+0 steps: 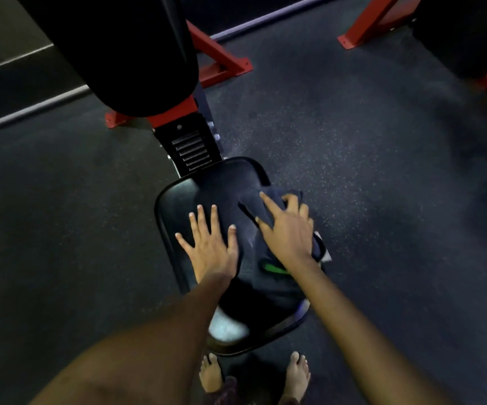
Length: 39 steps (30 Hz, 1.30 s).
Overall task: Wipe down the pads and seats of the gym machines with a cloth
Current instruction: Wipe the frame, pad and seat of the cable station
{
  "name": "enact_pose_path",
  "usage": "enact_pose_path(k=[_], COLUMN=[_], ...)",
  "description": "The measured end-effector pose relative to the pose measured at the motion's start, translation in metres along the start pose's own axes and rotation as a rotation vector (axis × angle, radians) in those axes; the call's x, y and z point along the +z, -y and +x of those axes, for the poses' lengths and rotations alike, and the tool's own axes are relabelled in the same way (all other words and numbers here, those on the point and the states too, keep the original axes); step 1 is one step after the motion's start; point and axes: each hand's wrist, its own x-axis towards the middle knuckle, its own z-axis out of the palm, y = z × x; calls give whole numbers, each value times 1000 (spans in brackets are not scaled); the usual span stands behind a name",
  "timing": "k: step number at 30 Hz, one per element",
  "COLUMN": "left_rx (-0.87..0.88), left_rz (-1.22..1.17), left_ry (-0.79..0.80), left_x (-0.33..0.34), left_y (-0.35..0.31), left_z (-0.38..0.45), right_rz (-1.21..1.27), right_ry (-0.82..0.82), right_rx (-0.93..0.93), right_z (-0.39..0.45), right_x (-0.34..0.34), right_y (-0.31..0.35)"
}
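1. The right hand (287, 229) is pressing a dark cloth (277, 206) onto the right side of the black seat pad (183, 197), index finger stretched forward, the other fingers curling into the fabric and gathering it.
2. The left hand (210, 244) is lying flat and spread on the seat's left half, holding nothing, just bracing.
3. The cloth is bunching under the palm and trailing toward the seat's right edge, where a green mark (274, 268) is showing by the wrist.
4. Beyond the seat, the big black back pad (113, 51) is waiting on its red frame (221, 59), above speckled rubber floor (367, 171).
5. Risk, as I judge it: the bunched cloth is covering little area, so patches could get missed, or it could slide off the right edge.
6. Bare feet (211, 372) are standing close under the seat, near the frame.
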Motion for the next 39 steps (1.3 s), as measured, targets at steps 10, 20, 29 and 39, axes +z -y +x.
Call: enact_pose_path(k=[10, 20, 29, 39], left_rx=[13, 14, 5, 4], left_rz=[-16, 12, 5, 41], left_ry=[-31, -27, -14, -2], left_x=[1, 1, 2, 1], left_y=[1, 1, 2, 1], left_z=[0, -1, 1, 0], right_rz=[-43, -37, -57, -129], right_ry=[-76, 17, -102, 27], right_rx=[-152, -77, -74, -62], right_z=[-29, 79, -55, 61], right_x=[4, 3, 8, 2], right_y=[-3, 38, -10, 49])
